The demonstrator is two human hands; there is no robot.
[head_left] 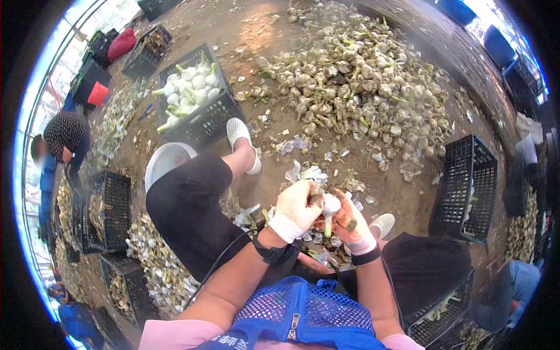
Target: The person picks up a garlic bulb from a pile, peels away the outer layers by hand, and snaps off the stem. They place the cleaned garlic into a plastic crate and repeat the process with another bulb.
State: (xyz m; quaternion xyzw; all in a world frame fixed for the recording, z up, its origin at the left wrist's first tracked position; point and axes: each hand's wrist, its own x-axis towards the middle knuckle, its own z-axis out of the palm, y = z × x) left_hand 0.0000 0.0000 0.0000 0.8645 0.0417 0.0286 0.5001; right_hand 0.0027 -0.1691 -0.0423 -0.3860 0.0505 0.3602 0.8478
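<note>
A white garlic bulb (pixel 331 204) with a short greenish stem pointing down is between my two gloved hands, above my lap. My right hand (pixel 357 226) is closed around its right side, the glove's fingers stained brown. My left hand (pixel 296 209) is curled at the bulb's left side, its soiled fingertips close against it; what they pinch is hidden. Peeled garlic skins (pixel 306 172) lie on the ground just beyond my hands. Further off, a big heap of unpeeled garlic (pixel 361 81) covers the dirt floor.
A black crate (pixel 204 119) of cleaned white garlic stands ahead left, beside a white bucket (pixel 162 160) near my knee. Another black crate (pixel 464 189) stands on the right. More crates (pixel 116 204) and skins line the left. A person (pixel 61 137) bends at far left; another (pixel 516 291) is at lower right.
</note>
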